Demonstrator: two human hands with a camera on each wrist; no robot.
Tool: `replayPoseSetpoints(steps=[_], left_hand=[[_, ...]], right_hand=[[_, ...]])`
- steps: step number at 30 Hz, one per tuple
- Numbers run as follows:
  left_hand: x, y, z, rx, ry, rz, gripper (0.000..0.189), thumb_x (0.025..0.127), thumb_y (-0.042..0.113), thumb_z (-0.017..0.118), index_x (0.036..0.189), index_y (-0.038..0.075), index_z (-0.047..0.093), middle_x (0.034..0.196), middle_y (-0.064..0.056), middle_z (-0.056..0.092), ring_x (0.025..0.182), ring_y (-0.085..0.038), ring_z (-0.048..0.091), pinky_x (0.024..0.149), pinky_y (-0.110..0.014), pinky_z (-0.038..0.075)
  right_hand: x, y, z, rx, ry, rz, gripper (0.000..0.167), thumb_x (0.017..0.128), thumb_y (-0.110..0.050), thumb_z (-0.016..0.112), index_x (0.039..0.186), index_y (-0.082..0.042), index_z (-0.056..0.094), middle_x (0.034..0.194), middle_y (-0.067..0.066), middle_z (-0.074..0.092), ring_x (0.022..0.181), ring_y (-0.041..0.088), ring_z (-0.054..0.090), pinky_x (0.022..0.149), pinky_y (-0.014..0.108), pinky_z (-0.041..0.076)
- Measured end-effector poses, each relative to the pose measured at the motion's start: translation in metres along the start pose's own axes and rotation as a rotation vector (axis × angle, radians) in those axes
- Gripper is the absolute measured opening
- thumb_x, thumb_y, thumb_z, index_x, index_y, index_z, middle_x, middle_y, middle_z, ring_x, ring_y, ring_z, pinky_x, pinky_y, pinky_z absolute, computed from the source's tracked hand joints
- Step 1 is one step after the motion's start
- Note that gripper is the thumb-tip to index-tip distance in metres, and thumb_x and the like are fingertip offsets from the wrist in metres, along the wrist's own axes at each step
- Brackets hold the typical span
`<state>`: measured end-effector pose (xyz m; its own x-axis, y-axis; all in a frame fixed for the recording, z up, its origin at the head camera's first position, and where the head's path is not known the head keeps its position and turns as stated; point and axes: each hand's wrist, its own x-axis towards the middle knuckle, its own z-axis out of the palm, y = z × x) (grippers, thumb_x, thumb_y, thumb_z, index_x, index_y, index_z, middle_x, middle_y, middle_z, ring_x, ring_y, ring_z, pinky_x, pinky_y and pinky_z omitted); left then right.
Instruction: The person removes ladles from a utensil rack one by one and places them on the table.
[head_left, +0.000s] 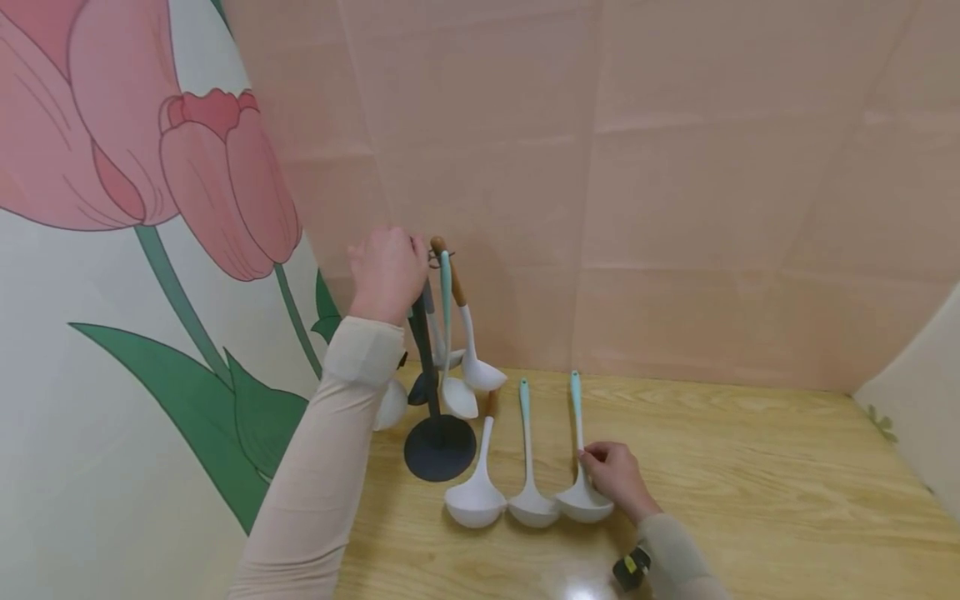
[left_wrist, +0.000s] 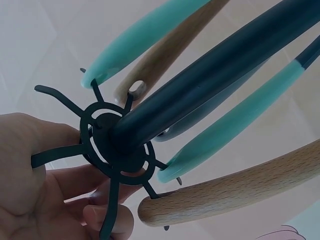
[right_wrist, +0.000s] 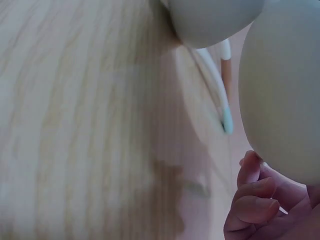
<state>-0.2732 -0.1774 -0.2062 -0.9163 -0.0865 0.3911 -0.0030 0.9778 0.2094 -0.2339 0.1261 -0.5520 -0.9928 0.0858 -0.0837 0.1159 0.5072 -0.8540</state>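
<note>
A dark rotating-style utensil rack (head_left: pixel 440 454) stands on the table, its round base flat on the wood. My left hand (head_left: pixel 386 273) holds its top; in the left wrist view the fingers (left_wrist: pixel 107 212) curl around the hook ring (left_wrist: pixel 87 142). Utensils with teal handles (left_wrist: pixel 235 120) and wooden handles (left_wrist: pixel 235 187) hang from several hooks. With my right hand (head_left: pixel 617 477) I pinch the lower handle of a white ladle with a teal grip (head_left: pixel 584 505), the rightmost of three lying in a row. Its bowl (right_wrist: pixel 282 95) hides part of the hand in the right wrist view.
Left of that ladle lie another teal-handled ladle (head_left: pixel 533 508) and a white ladle with a wooden handle (head_left: pixel 476 504), bowls toward me. Behind the wooden table (head_left: pixel 750 483) hangs a creased pink backdrop (head_left: pixel 712 208). A tulip-printed wall (head_left: pixel 187 400) borders the left side.
</note>
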Motion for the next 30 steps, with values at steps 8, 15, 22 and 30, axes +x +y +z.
replayPoseSetpoints(steps=[8,15,22,30], left_hand=[[0.0,0.0,0.0,-0.004,-0.002,-0.001,0.046,0.107,0.035,0.035,0.082,0.01,0.065,0.1,-0.009,0.062,0.09,-0.028,0.058,0.095,-0.053,0.042],[0.0,0.001,0.001,-0.002,0.006,0.002,0.046,0.107,0.034,0.036,0.084,0.01,0.067,0.099,-0.01,0.061,0.089,-0.029,0.059,0.092,-0.053,0.044],[0.0,0.0,0.002,-0.02,0.035,0.02,0.048,0.107,0.033,0.035,0.085,0.008,0.07,0.104,-0.012,0.064,0.091,-0.032,0.063,0.095,-0.056,0.043],[0.0,0.0,0.003,-0.012,0.033,0.016,0.047,0.107,0.033,0.035,0.086,0.009,0.07,0.104,-0.012,0.063,0.09,-0.031,0.061,0.094,-0.054,0.044]], right_hand=[[0.006,0.012,-0.004,-0.05,-0.03,0.019,0.023,0.097,-0.014,0.063,0.104,0.006,0.071,0.085,0.008,0.067,0.075,0.018,0.058,0.062,0.029,0.048],[0.011,0.022,-0.008,-0.093,-0.051,0.01,0.023,0.097,-0.015,0.063,0.105,0.005,0.071,0.089,0.008,0.069,0.079,0.018,0.059,0.065,0.029,0.049],[0.01,0.023,-0.009,-0.153,-0.035,-0.062,0.017,0.093,-0.013,0.067,0.099,0.001,0.074,0.088,0.008,0.071,0.079,0.018,0.061,0.065,0.031,0.05],[0.006,0.016,-0.003,-0.179,-0.009,-0.085,0.015,0.09,-0.012,0.068,0.095,0.002,0.071,0.08,0.006,0.066,0.072,0.018,0.059,0.06,0.03,0.048]])
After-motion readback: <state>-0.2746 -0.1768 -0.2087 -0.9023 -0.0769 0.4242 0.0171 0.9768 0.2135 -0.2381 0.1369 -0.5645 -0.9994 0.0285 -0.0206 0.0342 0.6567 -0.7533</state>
